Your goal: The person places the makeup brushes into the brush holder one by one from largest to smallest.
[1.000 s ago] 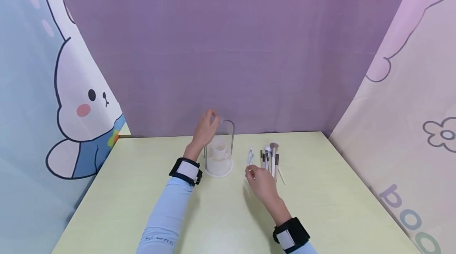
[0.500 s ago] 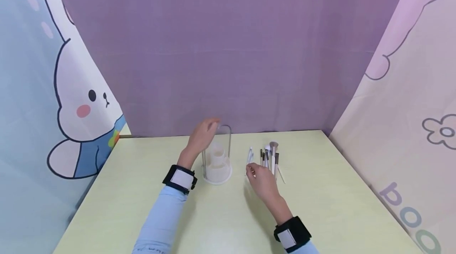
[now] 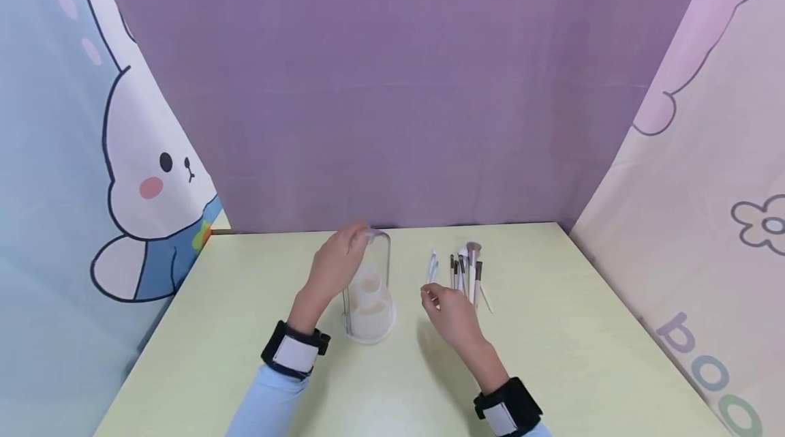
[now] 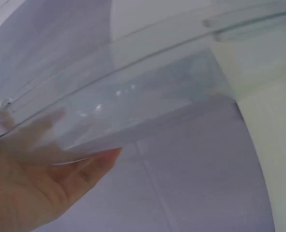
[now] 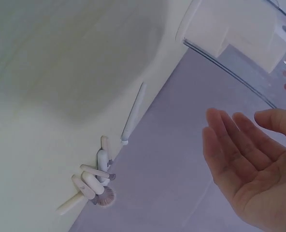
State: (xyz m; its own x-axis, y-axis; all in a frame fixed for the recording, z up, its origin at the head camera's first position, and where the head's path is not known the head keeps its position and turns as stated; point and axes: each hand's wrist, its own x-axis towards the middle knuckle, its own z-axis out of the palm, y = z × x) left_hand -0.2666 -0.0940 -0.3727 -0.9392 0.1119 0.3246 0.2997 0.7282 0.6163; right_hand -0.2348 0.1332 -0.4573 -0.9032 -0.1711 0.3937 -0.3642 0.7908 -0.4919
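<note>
In the head view my left hand (image 3: pixel 336 261) grips the top of a makeup brush holder (image 3: pixel 374 328), which has a round white base, white inner cups and a tall clear cover. The left wrist view shows the left fingers curled round the end of the clear cover (image 4: pixel 133 92). My right hand (image 3: pixel 452 314) hovers apart from the holder, just in front of several makeup brushes (image 3: pixel 472 266). In the right wrist view its fingers are loosely bent, thumb apart, with nothing between them.
A slim pale stick-like item (image 3: pixel 432 268) lies left of the brushes on the pale yellow table (image 3: pixel 552 355). Behind stands a purple backdrop (image 3: pixel 392 96), with printed cloths (image 3: pixel 49 219) on both sides.
My left hand has lowered and come nearer, bringing the brush holder toward me and slightly left. The right hand has hardly moved, and the brushes lie as before.
</note>
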